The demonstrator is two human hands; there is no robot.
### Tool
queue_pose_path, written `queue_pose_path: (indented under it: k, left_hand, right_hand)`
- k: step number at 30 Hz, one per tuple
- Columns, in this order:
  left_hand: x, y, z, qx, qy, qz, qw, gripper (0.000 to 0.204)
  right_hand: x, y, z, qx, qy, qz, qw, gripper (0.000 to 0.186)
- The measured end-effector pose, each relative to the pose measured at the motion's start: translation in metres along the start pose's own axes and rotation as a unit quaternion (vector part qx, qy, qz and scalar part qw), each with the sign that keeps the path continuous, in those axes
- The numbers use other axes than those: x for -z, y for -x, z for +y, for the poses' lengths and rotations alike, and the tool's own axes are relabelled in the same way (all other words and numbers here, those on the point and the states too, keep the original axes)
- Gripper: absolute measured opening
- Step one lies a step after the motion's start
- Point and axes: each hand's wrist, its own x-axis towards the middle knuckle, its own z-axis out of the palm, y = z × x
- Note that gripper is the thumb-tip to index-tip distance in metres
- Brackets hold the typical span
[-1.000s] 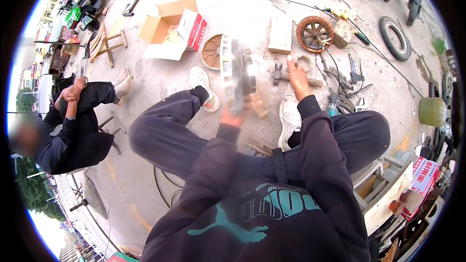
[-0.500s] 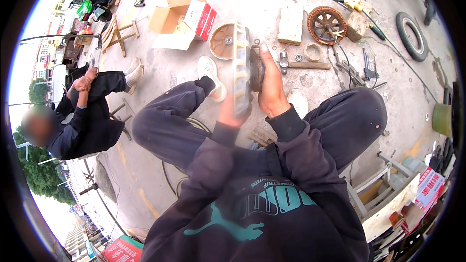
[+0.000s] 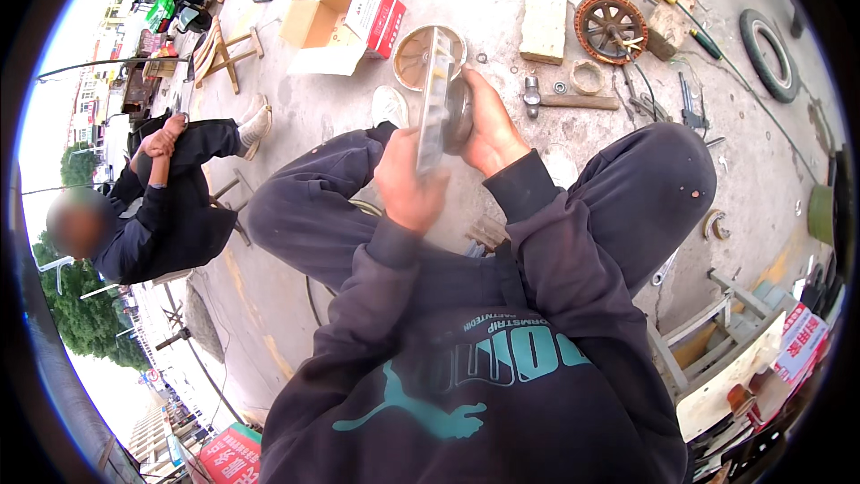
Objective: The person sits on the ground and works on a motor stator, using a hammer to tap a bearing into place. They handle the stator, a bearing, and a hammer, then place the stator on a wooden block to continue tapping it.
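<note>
Held up edge-on between my hands is a pale, ribbed round metal hub cover (image 3: 436, 94), with a dark round part (image 3: 459, 116) on its right side. My left hand (image 3: 412, 184) is closed on the cover's near edge, its fingers a little blurred. My right hand (image 3: 491, 130) wraps round the dark part, thumb on top. Partly behind the cover, on the ground, lies a round metal cover with ribs inside (image 3: 410, 67). A ball-peen hammer (image 3: 573, 101) lies right of my hands, with a small bearing (image 3: 560, 87) and a metal ring (image 3: 588, 77) beside it.
Further off lie a copper-wound motor stator (image 3: 611, 29), a pale block (image 3: 544, 29), a tyre (image 3: 769, 56) and an open cardboard box (image 3: 333, 25). A cable crosses the ground at right. A seated person (image 3: 166, 215) is at left; a metal frame (image 3: 708, 332) stands at lower right.
My left hand has come up and round to the near edge of the cover. The cover has tilted and shifted slightly. The whole view has shifted a little.
</note>
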Motion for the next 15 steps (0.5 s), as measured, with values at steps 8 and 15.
queue_pose_path:
  k: [8,15]
  left_hand:
    - [0.01,-0.028,-0.006,0.195,0.154,0.03,0.968,0.032]
    - [0.01,-0.036,-0.027,0.265,0.235,0.0,0.935,0.036]
  right_hand:
    - [0.027,-0.029,0.023,-0.099,0.129,0.004,0.987,0.065]
    - [0.023,-0.035,0.026,-0.094,0.102,-0.031,0.99,0.074]
